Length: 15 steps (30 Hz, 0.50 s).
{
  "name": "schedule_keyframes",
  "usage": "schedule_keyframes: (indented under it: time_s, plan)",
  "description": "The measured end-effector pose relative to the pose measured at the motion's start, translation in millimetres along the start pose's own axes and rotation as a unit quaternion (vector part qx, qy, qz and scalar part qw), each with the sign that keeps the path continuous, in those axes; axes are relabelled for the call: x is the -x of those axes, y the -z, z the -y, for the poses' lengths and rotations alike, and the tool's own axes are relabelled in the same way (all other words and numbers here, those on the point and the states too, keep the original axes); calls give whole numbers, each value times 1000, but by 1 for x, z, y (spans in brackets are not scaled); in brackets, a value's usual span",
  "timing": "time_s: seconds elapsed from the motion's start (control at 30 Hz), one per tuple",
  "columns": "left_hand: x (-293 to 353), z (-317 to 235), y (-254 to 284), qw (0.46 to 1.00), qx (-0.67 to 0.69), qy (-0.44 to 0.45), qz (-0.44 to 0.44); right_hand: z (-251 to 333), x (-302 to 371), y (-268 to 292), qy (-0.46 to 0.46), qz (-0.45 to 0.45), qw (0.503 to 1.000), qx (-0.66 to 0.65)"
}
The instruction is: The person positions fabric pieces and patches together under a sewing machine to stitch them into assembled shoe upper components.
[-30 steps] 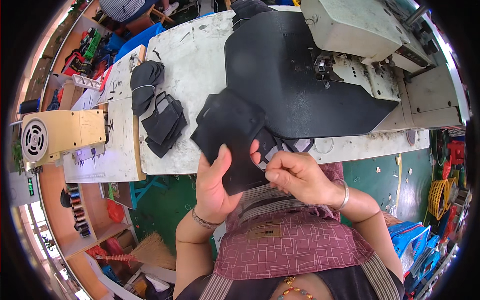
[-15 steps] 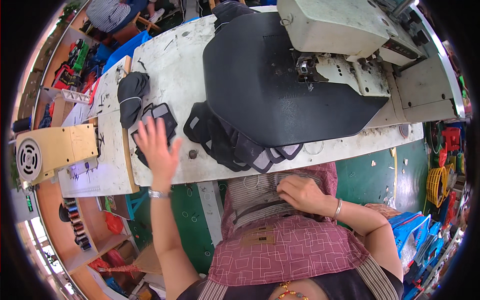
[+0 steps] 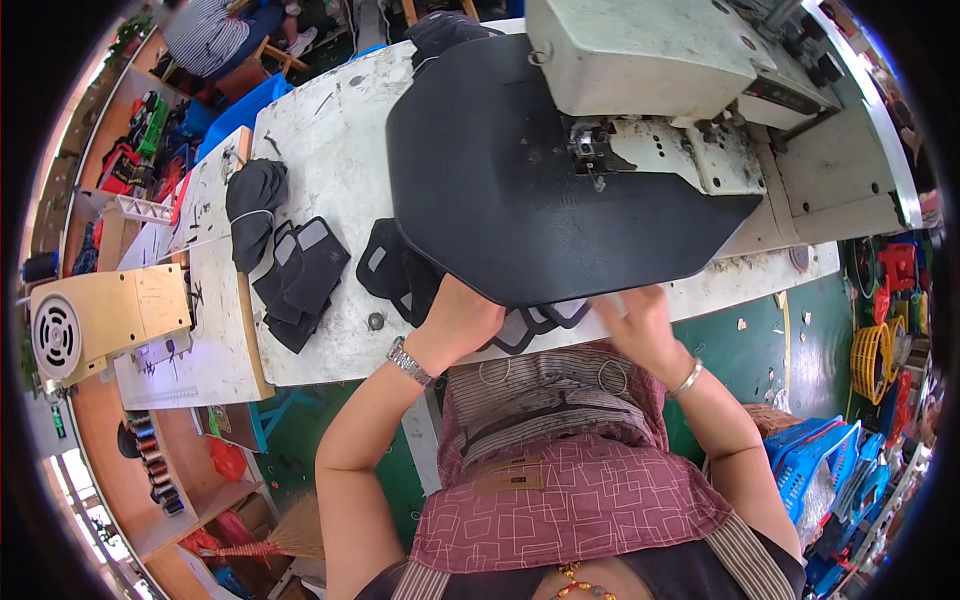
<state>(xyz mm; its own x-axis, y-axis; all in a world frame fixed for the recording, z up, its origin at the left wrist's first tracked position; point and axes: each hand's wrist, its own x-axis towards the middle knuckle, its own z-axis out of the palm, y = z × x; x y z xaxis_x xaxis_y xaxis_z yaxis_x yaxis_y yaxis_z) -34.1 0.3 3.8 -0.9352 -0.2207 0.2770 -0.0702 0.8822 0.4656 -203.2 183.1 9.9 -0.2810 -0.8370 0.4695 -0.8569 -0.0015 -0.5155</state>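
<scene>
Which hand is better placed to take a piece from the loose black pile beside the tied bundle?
Probably the left hand: it is nearer the loose black pile. The right hand is farther away, near the edge of the black board.

A plum-red cloth apron bib (image 3: pixel 580 525) printed with thin white squares, a tan rectangular patch (image 3: pixel 508 478) by its far edge, has brown-and-pale striped fabric straps (image 3: pixel 755 562) over a black top (image 3: pixel 685 566). The left wrist (image 3: pixel 426 352) wears a silver metal link watch (image 3: pixel 408 363); the right wrist (image 3: pixel 671 360), a smooth silvery bangle (image 3: pixel 688 379).
</scene>
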Motion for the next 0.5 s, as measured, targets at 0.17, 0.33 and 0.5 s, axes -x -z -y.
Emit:
schedule_keyframes:
  time_s: [0.17,0.33,0.5]
  plan:
    - [0,3,-4,1000,15,20,-3,14,12,-39,58,56,990,115]
    - [-1,-1,-6,1000,-19,1,-7,-7,19,-7,-75,12,994,-75]
    - [-1,-29,15,997,65,19,31,38,4,87,110,65,992,15]
